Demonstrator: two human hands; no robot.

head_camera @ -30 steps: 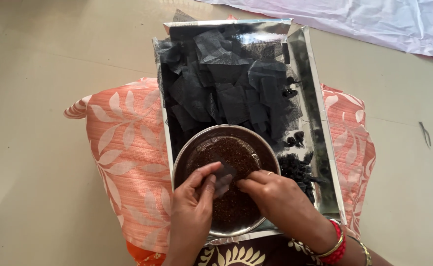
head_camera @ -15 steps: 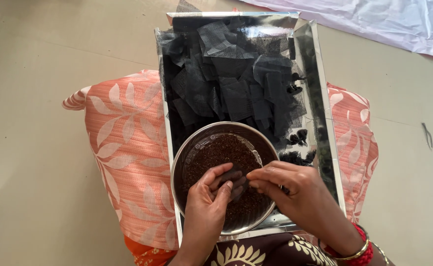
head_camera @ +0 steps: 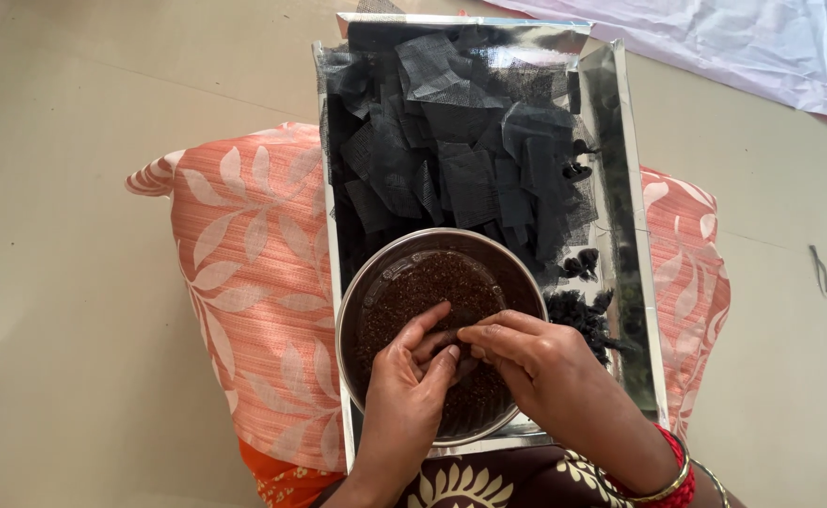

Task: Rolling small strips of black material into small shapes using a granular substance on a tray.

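A small dark piece of net (head_camera: 453, 341), too hidden to tell which way it points, sits pinched between both hands over the round steel bowl (head_camera: 366, 282) of dark brown grains. The left hand (head_camera: 412, 376) curls fingers-up around it; the right hand (head_camera: 538, 362) reaches in from the side, fingertips pressed together on it. Beyond the grip lie black net squares (head_camera: 451, 150) in a silver tray (head_camera: 611, 103) on an orange leaf-print cushion (head_camera: 244, 273). Since a moment ago, the fingers have closed tighter.

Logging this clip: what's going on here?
A person sits with a silver tray on an orange leaf-print cushion. Both hands, left hand and right hand, meet over a round metal bowl of dark brown grains, pinching something small and dark between the fingertips. Black mesh squares fill the tray behind it.
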